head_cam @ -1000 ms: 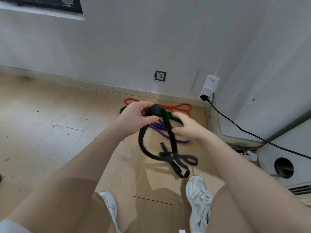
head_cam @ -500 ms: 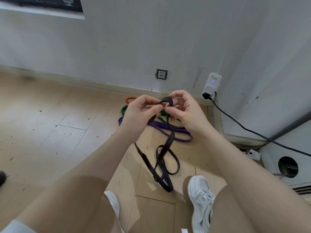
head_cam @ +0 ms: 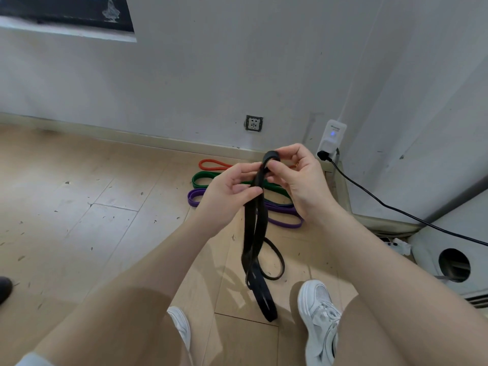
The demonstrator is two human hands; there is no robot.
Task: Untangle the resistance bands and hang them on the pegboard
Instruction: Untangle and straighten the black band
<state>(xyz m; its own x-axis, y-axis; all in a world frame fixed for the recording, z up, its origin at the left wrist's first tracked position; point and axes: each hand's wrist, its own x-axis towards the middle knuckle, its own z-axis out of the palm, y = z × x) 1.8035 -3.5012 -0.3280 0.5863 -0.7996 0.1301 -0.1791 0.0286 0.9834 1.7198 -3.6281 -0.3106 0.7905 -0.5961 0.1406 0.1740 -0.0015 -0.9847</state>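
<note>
A black resistance band hangs in several loops from both hands, its lower end near the floor between my shoes. My left hand pinches its strands just below the top fold. My right hand grips the top fold from the other side. On the floor behind the hands lie an orange band, a green band and a purple band, side by side and partly hidden by my hands. No pegboard is in view.
A white wall with a socket stands just behind the bands. A white plug-in device feeds a black cable running right along the floor. A white unit with a round hole sits at right. My white shoes stand below.
The black band hung in a tangled knot a second ago; it now hangs straighter and longer. Both hands rose and came together at its top fold.
</note>
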